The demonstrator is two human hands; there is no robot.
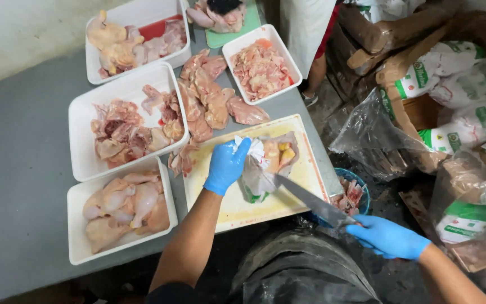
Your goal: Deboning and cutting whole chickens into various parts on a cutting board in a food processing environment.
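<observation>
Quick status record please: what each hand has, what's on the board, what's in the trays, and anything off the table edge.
left hand: gloved, grip on the bunched top of a plastic bag of chicken
right hand: gloved, holds a knife, tip at the bag
cutting board: yellowish, bag lies on it
white trays: four, all hold raw chicken pieces
loose chicken: piled on the grey table between the trays
blue bowl: right of the board, scraps inside
another person: stands at the far end
</observation>
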